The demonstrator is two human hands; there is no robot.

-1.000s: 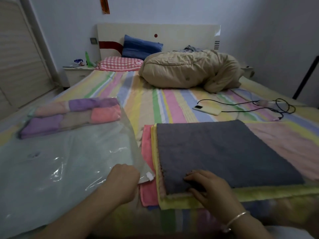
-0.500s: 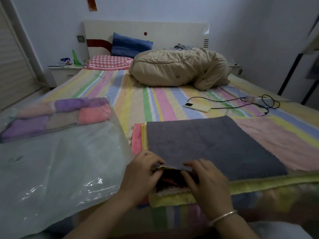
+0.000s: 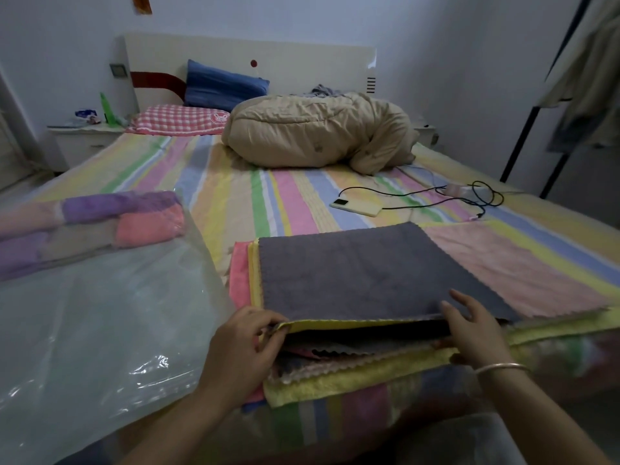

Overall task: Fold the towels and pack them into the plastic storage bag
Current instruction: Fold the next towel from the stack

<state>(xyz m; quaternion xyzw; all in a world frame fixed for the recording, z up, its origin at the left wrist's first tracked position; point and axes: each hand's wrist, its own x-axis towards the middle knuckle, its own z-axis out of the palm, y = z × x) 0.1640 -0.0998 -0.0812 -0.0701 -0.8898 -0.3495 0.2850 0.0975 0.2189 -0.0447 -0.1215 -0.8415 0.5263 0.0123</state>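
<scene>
A stack of flat towels lies on the bed in front of me, with a grey towel (image 3: 362, 270) on top and a yellow towel (image 3: 352, 374) at the bottom. My left hand (image 3: 241, 347) pinches the near left corner of the top layers and lifts it, showing grey and pink towels underneath. My right hand (image 3: 473, 330) holds the same raised edge further right, fingers on the grey towel and thumb below. A clear plastic storage bag (image 3: 94, 323) lies to the left, with several folded purple, pink and beige towels (image 3: 100, 219) inside at its far end.
A pale pink towel (image 3: 503, 263) lies flat to the right of the stack. A phone (image 3: 356, 207) with a black cable rests on the striped sheet beyond. A beige duvet (image 3: 318, 132) and pillows lie by the headboard. A nightstand (image 3: 80, 139) stands at the far left.
My left hand left the bag's edge and moved to the towel stack. Both hands have lifted the near edge of the top towels and spread apart along it.
</scene>
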